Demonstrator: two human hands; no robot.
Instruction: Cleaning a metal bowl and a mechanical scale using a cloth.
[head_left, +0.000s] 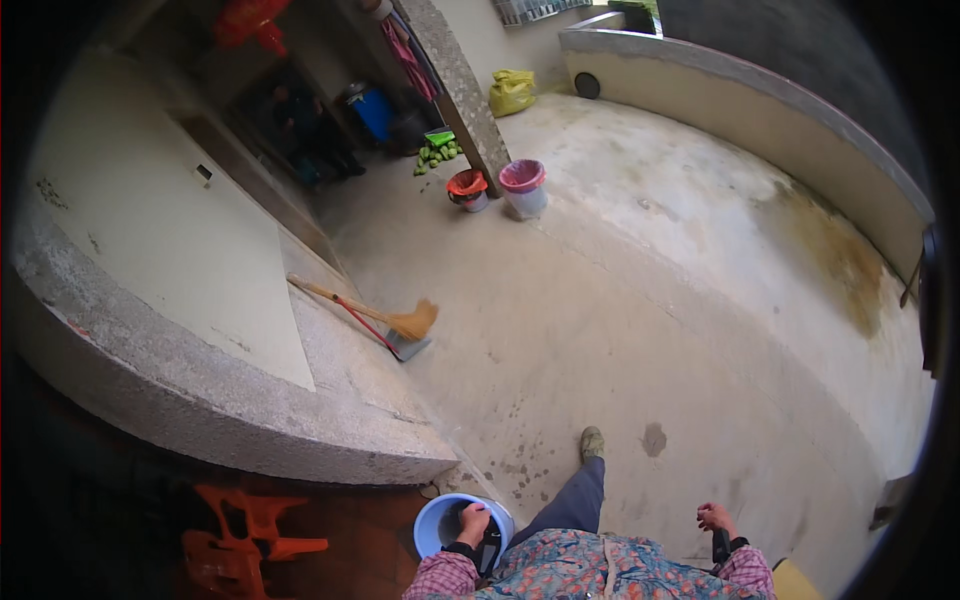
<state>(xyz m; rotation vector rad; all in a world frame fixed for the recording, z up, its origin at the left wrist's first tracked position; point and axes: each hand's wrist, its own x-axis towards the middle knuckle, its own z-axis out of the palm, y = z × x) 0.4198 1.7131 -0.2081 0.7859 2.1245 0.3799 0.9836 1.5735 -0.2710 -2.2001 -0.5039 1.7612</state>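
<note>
My left hand (474, 523) is curled in a fist over the mouth of a light-blue plastic bucket (429, 523) beside my left leg, and it appears to carry the bucket; the grip point is hidden. The bucket's inside is dark, and I cannot make out its contents. On the other side, my right hand (716, 517) hangs over the concrete floor (600, 322) with loosely curled fingers and nothing visible in it. Dark bands circle both wrists. A floral apron (555, 562) covers my front, and one shoe (592, 442) is stepping forward.
A straw broom (412, 321) and dustpan (411, 348) lean by the left wall. Two lined bins (525, 201) (475, 201) stand at a pillar (469, 97), near green produce (435, 155). An orange plastic chair (232, 544) is lower left. A person (307, 124) stands in the dark passage.
</note>
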